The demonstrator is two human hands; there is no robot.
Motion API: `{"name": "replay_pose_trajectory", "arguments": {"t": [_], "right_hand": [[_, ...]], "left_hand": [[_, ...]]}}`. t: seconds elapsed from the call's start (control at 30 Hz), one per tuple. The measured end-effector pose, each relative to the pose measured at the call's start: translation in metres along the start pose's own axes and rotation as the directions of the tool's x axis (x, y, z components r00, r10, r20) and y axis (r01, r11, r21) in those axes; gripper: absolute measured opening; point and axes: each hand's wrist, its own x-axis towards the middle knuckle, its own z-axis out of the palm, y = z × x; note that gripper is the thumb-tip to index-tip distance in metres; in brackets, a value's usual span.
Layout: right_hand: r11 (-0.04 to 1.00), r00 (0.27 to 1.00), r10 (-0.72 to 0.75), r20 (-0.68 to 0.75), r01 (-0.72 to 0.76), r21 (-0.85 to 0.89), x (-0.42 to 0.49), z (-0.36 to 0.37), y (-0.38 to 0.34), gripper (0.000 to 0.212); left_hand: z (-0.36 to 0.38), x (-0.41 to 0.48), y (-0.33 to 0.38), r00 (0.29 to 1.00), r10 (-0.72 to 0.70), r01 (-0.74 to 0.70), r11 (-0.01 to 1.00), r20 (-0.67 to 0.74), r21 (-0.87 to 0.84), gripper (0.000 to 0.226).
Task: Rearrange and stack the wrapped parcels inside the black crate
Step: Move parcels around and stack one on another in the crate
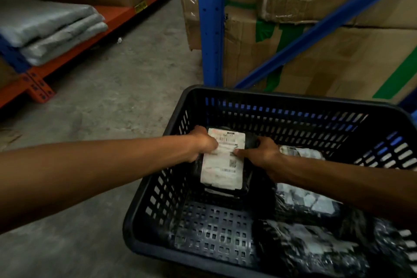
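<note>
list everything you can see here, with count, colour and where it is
black crate: one, black with slotted walls, lower right on the floor
labelled parcel: one, black wrap with a white label, far left part of the crate, on top of another dark parcel
other wrapped parcels: several, black with white labels, right and near side of the crate; count unclear from blur
grey bags: a folded stack, grey, on the orange shelf beam at upper left
rack posts: blue, one upright and one diagonal, behind the crate
cardboard boxes: several, brown with green tape, in the rack
floor: grey concrete
left hand: on the labelled parcel's left edge
right hand: on its right edge
</note>
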Motion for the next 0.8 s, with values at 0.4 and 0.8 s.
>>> {"name": "replay_pose_trajectory", "arguments": {"t": [0.4, 0.8], "right_hand": [[0.900, 0.979, -0.036, 0.201, 0.119, -0.419, 0.000, -0.040, -0.025, 0.028], [-0.124, 0.913, 0.053, 0.404, 0.407, -0.905, -0.086, -0.156, 0.083, 0.098]], "left_hand": [[0.036, 0.003, 0.000, 0.981, 0.166, -0.191, 0.732, 0.100, 0.654, 0.070], [0.152, -0.042, 0.017, 0.705, 0.416, -0.683, 0.181, 0.574, 0.707, 0.116]]}}
